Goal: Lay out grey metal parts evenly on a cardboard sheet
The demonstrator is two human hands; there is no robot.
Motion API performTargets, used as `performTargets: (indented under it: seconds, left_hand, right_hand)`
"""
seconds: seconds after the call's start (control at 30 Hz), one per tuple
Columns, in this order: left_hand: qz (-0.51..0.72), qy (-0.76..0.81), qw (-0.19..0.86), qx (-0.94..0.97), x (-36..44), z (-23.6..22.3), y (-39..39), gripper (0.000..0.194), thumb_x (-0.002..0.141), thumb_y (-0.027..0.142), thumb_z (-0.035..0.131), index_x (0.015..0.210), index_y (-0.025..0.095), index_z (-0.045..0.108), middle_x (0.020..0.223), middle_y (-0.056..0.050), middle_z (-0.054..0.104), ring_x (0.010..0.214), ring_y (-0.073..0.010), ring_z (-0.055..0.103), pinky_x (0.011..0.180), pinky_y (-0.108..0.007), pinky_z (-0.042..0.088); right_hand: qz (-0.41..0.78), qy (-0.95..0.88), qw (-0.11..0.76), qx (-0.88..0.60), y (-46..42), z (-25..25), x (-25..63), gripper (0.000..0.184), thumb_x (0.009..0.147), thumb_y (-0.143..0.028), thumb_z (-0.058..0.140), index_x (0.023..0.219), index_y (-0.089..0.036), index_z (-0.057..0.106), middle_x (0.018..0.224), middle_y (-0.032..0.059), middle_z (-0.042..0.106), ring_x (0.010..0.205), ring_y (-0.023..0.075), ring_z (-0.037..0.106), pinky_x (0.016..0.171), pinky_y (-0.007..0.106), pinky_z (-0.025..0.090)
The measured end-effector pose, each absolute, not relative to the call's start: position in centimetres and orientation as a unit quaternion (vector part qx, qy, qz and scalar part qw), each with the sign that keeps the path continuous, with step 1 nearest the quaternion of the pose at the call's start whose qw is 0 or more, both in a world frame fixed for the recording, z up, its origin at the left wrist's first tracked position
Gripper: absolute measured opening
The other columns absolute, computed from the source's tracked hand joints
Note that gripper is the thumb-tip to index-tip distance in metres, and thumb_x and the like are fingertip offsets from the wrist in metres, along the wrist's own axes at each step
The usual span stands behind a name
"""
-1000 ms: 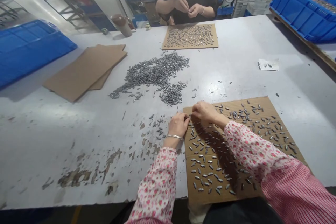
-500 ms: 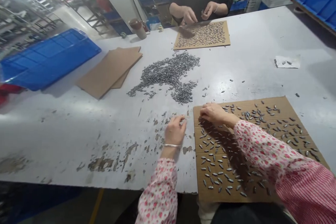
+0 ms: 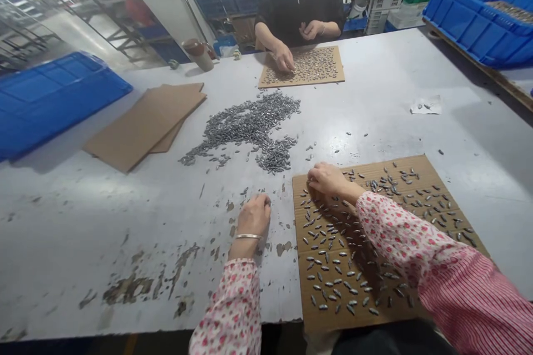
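Note:
My right hand (image 3: 328,180) rests at the upper left of a brown cardboard sheet (image 3: 320,321), its fingertips down among the small grey oblong metal pieces (image 3: 333,244) laid out singly on it. My left hand (image 3: 254,216), with a bangle at the wrist, lies curled on the worn white table (image 3: 104,222), left of the sheet. A few stray pieces lie near it. Whether either hand holds a piece is hidden by the fingers. A large heap of the same pieces (image 3: 245,122) lies farther up the table.
Across the table, a co-worker's hand (image 3: 283,56) touches pieces on another cardboard sheet (image 3: 302,66). Stacked cardboard sheets (image 3: 145,125) lie at left. Blue crates stand at both sides (image 3: 54,100) (image 3: 474,19), the right one holding pieces. A paper scrap (image 3: 425,105) lies at right.
My left hand has moved away from the sheet's edge, down and left across the table. My right hand stays near the sheet's upper left. The co-worker's hand now rests on their sheet.

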State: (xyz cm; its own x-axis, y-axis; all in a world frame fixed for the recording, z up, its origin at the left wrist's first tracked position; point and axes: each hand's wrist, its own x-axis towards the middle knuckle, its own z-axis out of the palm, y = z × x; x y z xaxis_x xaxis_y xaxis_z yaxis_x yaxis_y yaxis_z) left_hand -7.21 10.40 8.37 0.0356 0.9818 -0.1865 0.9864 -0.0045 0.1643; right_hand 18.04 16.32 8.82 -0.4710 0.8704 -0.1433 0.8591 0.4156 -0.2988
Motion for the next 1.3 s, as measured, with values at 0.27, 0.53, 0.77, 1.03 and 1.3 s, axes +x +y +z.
performTargets:
  seconds: [0.27,0.53,0.77,1.03,1.3]
  left_hand:
    - [-0.048,0.739,0.128,0.660,-8.5,9.0,10.5,0.020,0.081,0.026,0.052,0.096,0.022,0.065,0.097,-0.009,0.061,0.090,-0.0228,0.060,0.080,-0.032,0.046]
    - [-0.017,0.684,0.119,0.719,-9.2,7.5,11.0,0.022,0.080,0.019,0.048,0.091,0.018,0.067,0.088,-0.009,0.066,0.088,-0.0224,0.060,0.084,-0.034,0.046]
    - [0.052,0.606,0.152,0.779,-3.1,10.0,12.6,0.020,0.081,0.017,0.050,0.092,0.019,0.067,0.086,-0.007,0.065,0.086,-0.0185,0.060,0.082,-0.030,0.046]
    - [0.056,0.544,0.185,0.816,1.5,8.3,15.4,0.016,0.084,0.019,0.052,0.088,0.016,0.067,0.090,-0.008,0.064,0.089,-0.0196,0.058,0.083,-0.031,0.045]
    - [0.182,0.592,0.258,0.742,-1.0,7.0,15.1,0.018,0.079,0.014,0.056,0.094,0.017,0.066,0.089,-0.005,0.066,0.083,-0.0155,0.060,0.083,-0.029,0.047]
  right_hand:
    - [0.126,-0.872,-0.043,-0.470,15.7,10.4,17.2,0.020,0.089,-0.019,0.049,0.099,-0.015,0.066,0.104,0.0138,0.061,0.098,0.0229,0.054,0.079,0.029,0.039]
    - [0.139,-0.864,-0.002,-0.484,15.5,9.5,19.0,0.020,0.093,-0.021,0.044,0.095,-0.017,0.064,0.100,0.0100,0.066,0.086,0.0188,0.058,0.074,0.028,0.036]
    - [0.174,-0.867,-0.021,-0.466,14.8,10.0,18.6,0.020,0.089,-0.022,0.048,0.095,-0.020,0.067,0.098,0.0083,0.070,0.085,0.0205,0.063,0.073,0.028,0.039]
    - [0.179,-0.846,-0.021,-0.502,15.0,10.0,19.3,0.020,0.088,-0.029,0.052,0.096,-0.020,0.068,0.098,0.0098,0.069,0.091,0.0228,0.063,0.073,0.028,0.041]
    - [0.215,-0.817,0.046,-0.533,16.5,8.5,19.4,0.020,0.090,-0.028,0.051,0.100,-0.021,0.067,0.103,0.0069,0.063,0.098,0.0181,0.057,0.078,0.025,0.039]
